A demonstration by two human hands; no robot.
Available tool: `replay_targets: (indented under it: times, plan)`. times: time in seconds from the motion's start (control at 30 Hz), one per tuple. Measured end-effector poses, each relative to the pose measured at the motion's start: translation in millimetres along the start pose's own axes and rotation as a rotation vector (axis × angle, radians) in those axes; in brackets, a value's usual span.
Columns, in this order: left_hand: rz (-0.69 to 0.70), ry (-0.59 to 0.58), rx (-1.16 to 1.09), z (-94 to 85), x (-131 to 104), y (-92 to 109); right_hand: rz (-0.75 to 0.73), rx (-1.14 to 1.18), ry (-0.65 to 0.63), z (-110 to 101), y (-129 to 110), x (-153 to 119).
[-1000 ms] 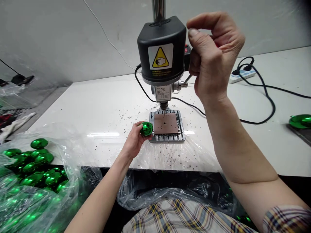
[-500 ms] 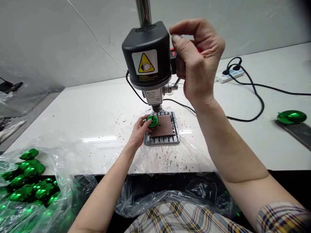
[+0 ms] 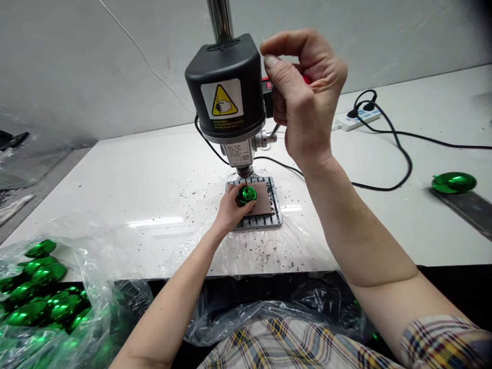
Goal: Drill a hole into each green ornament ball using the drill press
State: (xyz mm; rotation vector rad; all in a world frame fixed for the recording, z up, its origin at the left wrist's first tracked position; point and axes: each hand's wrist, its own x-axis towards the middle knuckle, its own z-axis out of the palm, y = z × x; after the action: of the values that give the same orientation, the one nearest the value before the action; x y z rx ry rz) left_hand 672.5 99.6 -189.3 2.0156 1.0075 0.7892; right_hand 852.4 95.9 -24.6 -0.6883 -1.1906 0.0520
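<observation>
My left hand (image 3: 230,209) grips a small, shiny green cup-shaped piece (image 3: 249,193) by its rim, with thumb and fingers around its left side. The piece rests on a brown board (image 3: 263,199), which lies on the slotted base plate (image 3: 275,217) of a bench drill press (image 3: 225,102). Right above the green piece is the drill chuck (image 3: 243,172). Raised beside the black motor housing, my right hand (image 3: 313,95) is closed around the press's lever; a bit of its red knob (image 3: 307,80) shows, while the rest is hidden by the fingers.
A clear plastic bag (image 3: 92,271) at the left holds several shiny green pieces (image 3: 48,274). Another green piece (image 3: 454,182) sits on a dark bar (image 3: 467,212) at the right. A power strip (image 3: 359,119) and black cable (image 3: 403,169) lie behind it. Dark shavings litter the white table (image 3: 154,195).
My left hand has moved the green piece rightward on the board, under the drill chuck, and the piece now sits with its hollow differently turned. My right hand stays on the lever.
</observation>
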Motion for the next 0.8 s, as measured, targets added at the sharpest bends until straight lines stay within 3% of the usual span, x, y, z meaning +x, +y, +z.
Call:
replay_targets:
  times: [0.13,0.27,0.47,0.7,0.8]
  plan:
    - [0.044,0.028,0.01,7.3,-0.5,-2.6,0.012,-0.01,0.01,1.5,-1.2,-0.5]
    - [0.061,0.067,-0.032,13.1,2.2,-7.8,-0.021,0.133,0.013,2.5,-2.9,-1.2]
    - [0.07,0.038,-0.088,14.0,3.9,-10.7,-0.025,0.14,0.022,0.6,-10.0,-9.0]
    - [0.081,0.031,-0.107,13.4,3.8,-10.1,-0.084,-0.144,0.084,-3.9,-18.0,-43.5]
    - [0.08,0.031,-0.106,13.1,3.6,-8.5,-0.108,-0.158,0.105,-5.4,-17.6,-55.4]
